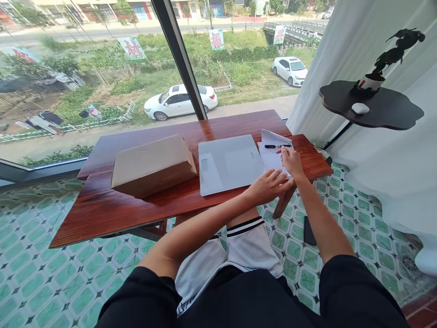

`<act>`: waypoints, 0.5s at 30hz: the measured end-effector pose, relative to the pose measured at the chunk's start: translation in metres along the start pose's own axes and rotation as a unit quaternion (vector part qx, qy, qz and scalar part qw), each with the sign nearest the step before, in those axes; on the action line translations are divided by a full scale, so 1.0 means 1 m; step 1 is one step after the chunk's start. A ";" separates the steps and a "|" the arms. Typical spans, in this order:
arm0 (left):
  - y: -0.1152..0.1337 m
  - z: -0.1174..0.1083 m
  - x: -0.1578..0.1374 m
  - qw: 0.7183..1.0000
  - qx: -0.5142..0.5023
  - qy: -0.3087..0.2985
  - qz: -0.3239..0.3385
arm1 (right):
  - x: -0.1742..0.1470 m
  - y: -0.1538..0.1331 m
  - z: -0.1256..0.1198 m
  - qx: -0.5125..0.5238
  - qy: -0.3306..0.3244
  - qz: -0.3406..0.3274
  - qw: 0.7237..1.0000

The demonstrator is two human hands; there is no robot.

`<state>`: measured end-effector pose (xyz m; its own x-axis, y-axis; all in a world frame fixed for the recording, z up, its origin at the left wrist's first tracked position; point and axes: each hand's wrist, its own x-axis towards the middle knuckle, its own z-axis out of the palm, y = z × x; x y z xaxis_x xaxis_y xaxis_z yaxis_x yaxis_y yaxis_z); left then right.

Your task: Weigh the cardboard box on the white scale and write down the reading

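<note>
My left hand (269, 184) lies with its fingers stretched out over the lower edge of the white paper sheets (271, 158), beside the right edge of a flat, pale grey scale (228, 164). Over the right part of the paper, my right hand (292, 161) has its fingers bent together. A black pen (270, 146) lies crosswise on the paper, just beyond the right fingertips, which are at or very near it. Whether those fingers hold anything is too small to tell. The top sheet's upper corner is raised.
A closed cardboard box (153, 166) stands left of the scale on the red-brown wooden table (112, 218). A dark side table (385, 107) at the right carries a potted plant (372, 83) and a white mouse (360, 108). A phone (309, 231) lies on the tiled floor.
</note>
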<state>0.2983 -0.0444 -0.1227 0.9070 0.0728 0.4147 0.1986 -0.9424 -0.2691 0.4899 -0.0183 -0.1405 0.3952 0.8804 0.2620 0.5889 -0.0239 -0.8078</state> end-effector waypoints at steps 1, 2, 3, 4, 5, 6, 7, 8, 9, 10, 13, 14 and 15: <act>0.003 0.005 0.003 1.000 -0.003 -0.002 0.012 | 0.000 0.002 -0.002 0.005 -0.002 0.009 1.000; 0.005 0.009 0.006 1.000 -0.006 -0.002 0.023 | -0.001 0.003 -0.003 0.009 -0.003 0.018 1.000; 0.006 0.014 0.008 0.999 -0.009 -0.002 0.033 | -0.001 0.005 -0.005 0.010 -0.004 0.025 1.000; 0.007 0.018 0.010 0.999 -0.012 -0.001 0.040 | -0.002 0.006 -0.006 0.007 -0.004 0.031 0.999; 0.008 0.022 0.012 0.999 -0.014 -0.001 0.045 | -0.002 0.006 -0.007 0.000 -0.005 0.036 0.999; 0.009 0.026 0.013 0.999 -0.017 -0.001 0.048 | -0.001 0.007 -0.009 -0.011 -0.006 0.039 0.999; 0.009 0.029 0.014 0.999 -0.019 -0.002 0.051 | 0.000 0.007 -0.010 -0.028 -0.008 0.040 0.999; 0.010 0.032 0.015 0.998 -0.021 -0.002 0.053 | 0.001 0.008 -0.011 -0.052 -0.009 0.038 0.998; 0.011 0.035 0.015 0.998 -0.024 -0.003 0.054 | 0.003 0.008 -0.012 -0.084 -0.006 0.035 0.996; 0.012 0.038 0.015 0.998 -0.027 -0.004 0.054 | 0.006 0.008 -0.013 -0.123 -0.002 0.030 0.992; 0.016 0.046 0.013 0.998 -0.035 -0.010 0.054 | 0.016 0.010 -0.017 -0.248 0.005 0.016 0.969; 0.016 0.048 0.013 0.998 -0.038 -0.014 0.053 | 0.020 0.011 -0.018 -0.282 0.000 0.011 0.959; 0.017 0.049 0.013 0.998 -0.040 -0.017 0.051 | 0.024 0.013 -0.019 -0.310 -0.007 0.002 0.951</act>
<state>0.3315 -0.0430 -0.1649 0.9335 -0.0144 0.3582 0.0758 -0.9687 -0.2365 0.5201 -0.0063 -0.1344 0.3915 0.8860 0.2485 0.8915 -0.2984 -0.3408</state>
